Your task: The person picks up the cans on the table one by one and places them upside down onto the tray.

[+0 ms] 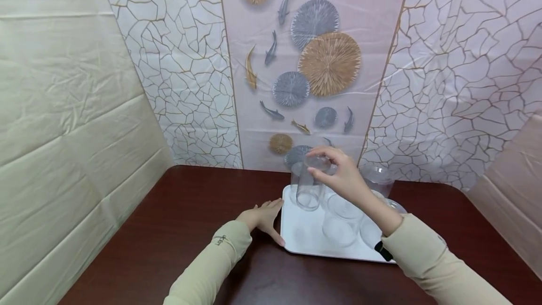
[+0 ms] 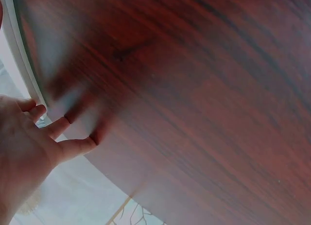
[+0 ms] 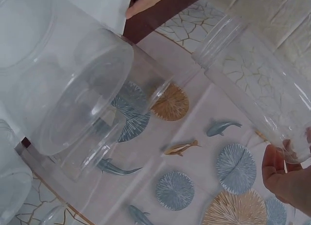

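Observation:
My right hand (image 1: 344, 178) grips a tall clear plastic jar (image 1: 308, 187) by its upper end, thumb and fingers around it. In the right wrist view the jar's ridged neck (image 3: 218, 43) is at the end away from the fingers. It is held over the left part of a white tray (image 1: 302, 236); whether it touches the tray I cannot tell. My left hand (image 1: 267, 216) rests with spread fingers at the tray's left edge. The left wrist view shows these fingers (image 2: 77, 146) extended, holding nothing.
Several other clear plastic containers (image 1: 340, 229) stand on the tray, close together toward its middle and right; my right forearm hides some. The dark red wooden table (image 1: 178, 229) lies around the tray. Behind it hangs a patterned cloth (image 1: 330, 65).

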`<state>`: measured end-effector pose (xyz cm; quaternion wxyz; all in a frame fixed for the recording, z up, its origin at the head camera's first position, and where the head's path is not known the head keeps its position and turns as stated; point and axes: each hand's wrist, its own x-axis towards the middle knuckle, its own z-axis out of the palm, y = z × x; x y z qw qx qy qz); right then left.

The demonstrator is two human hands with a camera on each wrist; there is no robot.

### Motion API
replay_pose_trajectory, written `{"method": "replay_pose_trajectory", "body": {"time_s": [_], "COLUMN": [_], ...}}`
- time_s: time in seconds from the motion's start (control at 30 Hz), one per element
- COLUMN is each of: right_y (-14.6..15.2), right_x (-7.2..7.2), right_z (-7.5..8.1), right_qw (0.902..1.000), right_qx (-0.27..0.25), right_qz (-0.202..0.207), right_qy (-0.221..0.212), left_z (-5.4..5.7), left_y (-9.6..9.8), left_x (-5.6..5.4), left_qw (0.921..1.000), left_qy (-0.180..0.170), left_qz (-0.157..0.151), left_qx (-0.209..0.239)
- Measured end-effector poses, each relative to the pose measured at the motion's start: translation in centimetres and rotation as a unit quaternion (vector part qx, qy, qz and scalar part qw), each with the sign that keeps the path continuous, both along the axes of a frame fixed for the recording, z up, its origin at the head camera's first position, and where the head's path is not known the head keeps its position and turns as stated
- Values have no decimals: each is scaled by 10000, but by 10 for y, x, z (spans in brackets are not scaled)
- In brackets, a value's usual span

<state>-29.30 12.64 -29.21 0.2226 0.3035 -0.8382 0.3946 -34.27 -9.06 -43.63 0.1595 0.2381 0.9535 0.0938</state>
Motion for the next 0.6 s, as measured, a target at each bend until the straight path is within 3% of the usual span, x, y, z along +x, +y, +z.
{"method": "replay_pose_trajectory", "body": {"time_s": [0.6], "right_y": [-10], "right_x": [-16], "right_z": [-26], "right_qw": [9995], "right_qx": [287], "right_qz": [-74], "right_qy": [-141], "left_z": [1], "left_y": [0], "left_x": [1], "left_qw": [9999], "left_qy": [8], "left_qz": [12], "left_qx": [-110]}}
